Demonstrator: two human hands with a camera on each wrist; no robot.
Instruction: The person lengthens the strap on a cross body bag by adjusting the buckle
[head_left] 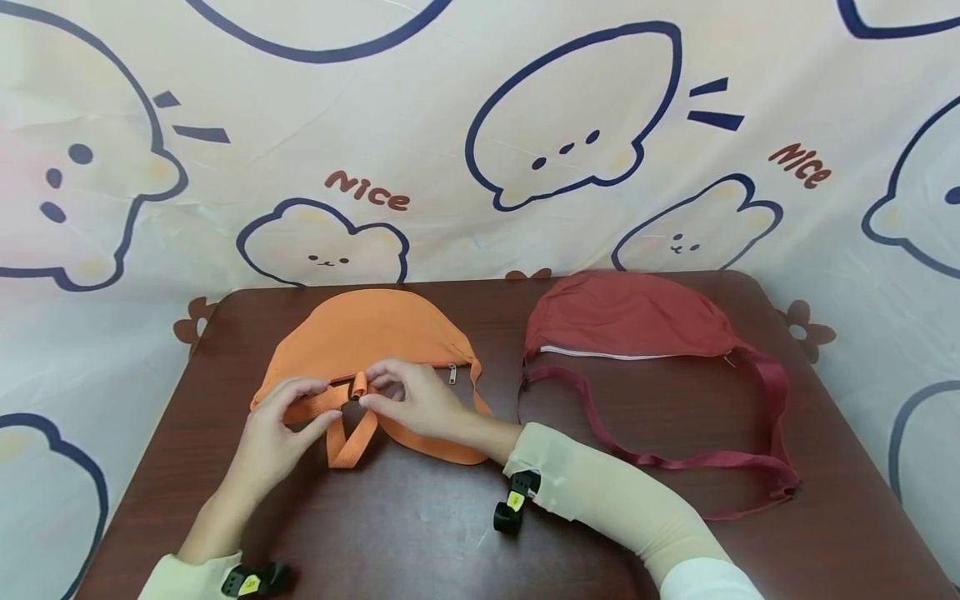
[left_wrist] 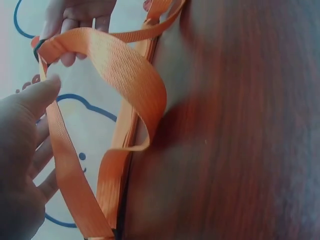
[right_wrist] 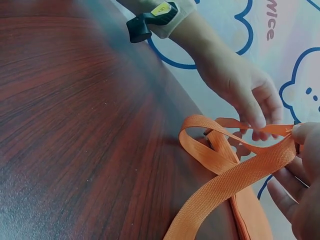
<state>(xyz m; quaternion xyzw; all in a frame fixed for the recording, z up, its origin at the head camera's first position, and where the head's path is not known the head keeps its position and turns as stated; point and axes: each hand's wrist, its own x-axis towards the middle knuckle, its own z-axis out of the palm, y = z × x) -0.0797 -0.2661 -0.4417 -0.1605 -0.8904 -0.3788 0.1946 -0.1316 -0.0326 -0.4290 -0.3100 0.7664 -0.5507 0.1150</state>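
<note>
An orange waist bag [head_left: 375, 325] lies on the left part of the table, its metal zipper pull [head_left: 452, 373] toward the right. My left hand [head_left: 273, 429] pinches the bag's orange webbing strap [left_wrist: 72, 170] between thumb and fingers. Right beside it, my right hand [head_left: 420, 400] pinches the strap at a dark slider buckle [left_wrist: 38, 48], where a short fold of webbing [head_left: 360, 384] stands up. Below the hands the strap hangs in a twisted loop [right_wrist: 197, 150]. The right fingers partly hide the buckle in the right wrist view.
A dark red waist bag [head_left: 630, 312] with a white zipper lies at the right of the brown wooden table [head_left: 375, 542]. Its long strap [head_left: 776, 392] curves toward the front right. Behind the table hangs a pale cloth [head_left: 450, 125] printed with cartoons.
</note>
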